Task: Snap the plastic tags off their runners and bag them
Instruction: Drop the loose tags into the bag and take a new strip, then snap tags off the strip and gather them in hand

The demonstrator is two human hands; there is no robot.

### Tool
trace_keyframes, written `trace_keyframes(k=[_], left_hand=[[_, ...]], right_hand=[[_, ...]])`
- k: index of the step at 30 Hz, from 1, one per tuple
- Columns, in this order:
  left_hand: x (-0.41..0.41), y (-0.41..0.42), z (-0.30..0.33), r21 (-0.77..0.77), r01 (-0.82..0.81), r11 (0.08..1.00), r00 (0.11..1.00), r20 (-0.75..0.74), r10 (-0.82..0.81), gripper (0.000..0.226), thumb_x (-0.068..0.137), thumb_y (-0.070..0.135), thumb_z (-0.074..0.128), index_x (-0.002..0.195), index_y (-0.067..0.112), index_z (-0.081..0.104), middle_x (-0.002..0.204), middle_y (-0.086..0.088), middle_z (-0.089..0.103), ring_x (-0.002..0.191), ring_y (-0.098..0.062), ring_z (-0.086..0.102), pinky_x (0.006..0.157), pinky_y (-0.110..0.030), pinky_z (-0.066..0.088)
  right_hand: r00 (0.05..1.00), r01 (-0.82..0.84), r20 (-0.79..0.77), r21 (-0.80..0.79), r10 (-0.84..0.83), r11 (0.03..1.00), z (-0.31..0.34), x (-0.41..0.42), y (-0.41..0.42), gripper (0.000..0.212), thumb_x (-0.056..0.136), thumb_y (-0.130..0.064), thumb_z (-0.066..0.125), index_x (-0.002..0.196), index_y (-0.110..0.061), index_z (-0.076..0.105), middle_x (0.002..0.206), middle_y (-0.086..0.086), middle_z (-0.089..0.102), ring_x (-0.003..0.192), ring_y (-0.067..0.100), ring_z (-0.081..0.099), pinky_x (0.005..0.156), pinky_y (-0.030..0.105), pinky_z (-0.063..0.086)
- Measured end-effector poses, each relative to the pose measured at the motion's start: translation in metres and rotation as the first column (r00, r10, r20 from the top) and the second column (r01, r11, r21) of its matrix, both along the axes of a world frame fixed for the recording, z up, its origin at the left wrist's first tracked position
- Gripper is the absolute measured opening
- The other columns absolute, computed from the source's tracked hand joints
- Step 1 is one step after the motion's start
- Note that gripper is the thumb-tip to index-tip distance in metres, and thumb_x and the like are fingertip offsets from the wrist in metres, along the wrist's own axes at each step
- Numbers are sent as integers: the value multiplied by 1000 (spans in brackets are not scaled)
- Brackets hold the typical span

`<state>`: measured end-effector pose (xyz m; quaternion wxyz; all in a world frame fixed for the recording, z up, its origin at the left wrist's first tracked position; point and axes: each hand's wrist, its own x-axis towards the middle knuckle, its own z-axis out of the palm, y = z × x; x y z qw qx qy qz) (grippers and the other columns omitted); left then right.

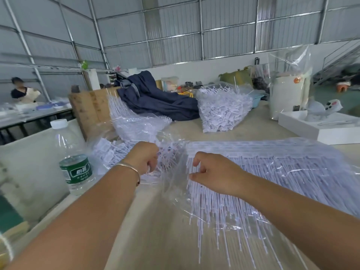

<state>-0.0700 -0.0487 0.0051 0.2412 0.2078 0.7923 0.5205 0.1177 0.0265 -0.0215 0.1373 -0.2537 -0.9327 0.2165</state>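
**Both hands in the tag pile, left grip full**

Here we are over the counter [263,121], and the landmark is the water bottle [73,158] standing at the near left edge. Just right of that bottle, the left hand [143,157] is clenched tight, fingers curled round a bundle of loose white plastic tags [167,156] that bristle out past its knuckles. A thin bangle [129,168] sits on that wrist. The tags in its grip hover at the mouth of a crumpled clear bag [173,178], which lies between the two hands.

Further right of the bottle, the right hand [216,172] rests on the big fan of tags on runners [272,172], wrapped in clear film. Its fingers are curled, thumb and forefinger closing at the edge of the runners; whether they truly pinch a strip or only the film, I cannot tell.

Right beside the bottle, between it and the left hand, lies a heap of snapped-off tags [109,152]. Well behind the bottle, across the counter, stands a filled bag of tags [220,110], with a dark blue cloth [153,98] bundled next to it and a white box [319,129] far off to the right.
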Motion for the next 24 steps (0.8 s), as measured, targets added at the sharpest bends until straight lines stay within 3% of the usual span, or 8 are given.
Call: trace_keyframes(k=[3,6,8,10,12,17,21,24], left_hand=[[-8,1,-5,-29,-29,999,998,62,31,30,90,-12,31,67,3,42,50,-8,43,40,-14,34,36,-8,22],[-15,13,-8,-110,-60,992,973,-228,34,30,91,-9,38,66,3,45,59,-10,45,49,-18,38,38,-20,33],[-25,22,-7,-255,-149,955,814,-580,-28,17,92,-2,45,80,0,57,78,-11,54,63,-21,47,54,-23,39],[-28,28,-5,-400,-294,868,628,-765,-140,22,91,0,48,107,3,62,113,-13,53,83,-27,53,68,-30,43],[-28,33,-8,-498,-374,782,567,-790,-232,30,91,1,49,119,6,57,131,-14,40,96,-32,56,72,-37,42],[-26,48,-26,-697,-377,610,500,-707,-500,42,90,15,50,132,12,51,137,-13,38,128,-33,36,97,-43,41],[-13,51,-18,-545,-411,730,390,-830,-400,43,91,28,47,133,16,49,140,-12,33,129,-31,27,96,-44,36],[-1,46,-16,-408,-311,859,308,-898,-314,38,90,27,46,126,15,54,129,-9,38,122,-29,31,90,-40,36]], right_hand=[[981,150,72,289,-178,945,-3,0,10,52,90,-50,53,130,-20,42,122,2,48,119,24,44,96,39,39],[942,213,162,391,-295,895,-12,-9,13,79,84,-69,46,143,-19,26,139,8,35,129,30,32,104,49,30],[914,234,230,372,-334,898,-18,-18,15,98,79,-79,42,150,-19,12,148,12,24,137,33,22,108,55,25],[881,250,307,346,-361,904,-24,-27,18,113,74,-85,40,153,-16,-2,156,16,11,143,38,12,110,61,21],[844,243,380,355,-377,903,-32,-36,18,121,72,-87,40,152,-13,-13,158,23,-4,145,44,-1,109,67,18],[785,285,429,389,-446,876,-45,-58,15,127,72,-89,36,147,-6,-24,152,36,-20,140,55,-16,101,78,14],[745,343,443,385,-498,857,-43,-71,20,131,73,-79,54,145,-5,-27,150,39,-21,138,59,-15,92,83,18],[687,431,461,363,-561,826,-36,-82,24,121,84,-51,68,147,-7,-25,150,39,-19,137,61,-13,87,82,28]])
